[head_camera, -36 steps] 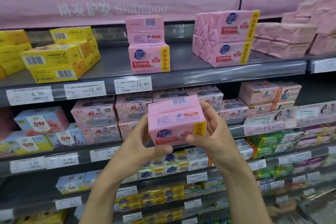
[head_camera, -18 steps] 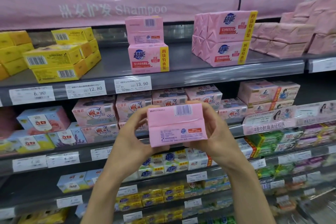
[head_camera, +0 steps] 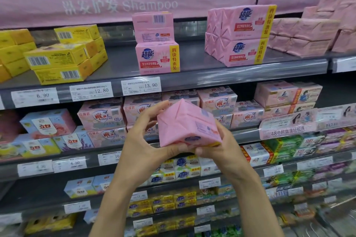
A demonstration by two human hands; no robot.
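Single head-worn wide-angle view, facing forward and slightly down, close to the store shelves [head_camera: 192, 81], hands near

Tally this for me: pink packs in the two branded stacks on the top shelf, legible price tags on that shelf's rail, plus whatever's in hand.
held pink pack, between left hand and right hand: 1
middle-stack pink packs: 2
right-stack pink packs, fronts showing: 2
legible price tags: 3
Total: 8

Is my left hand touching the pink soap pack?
Touching. The head view shows the left hand pressing its thumb and fingertips against the folded end of the pink soap pack.
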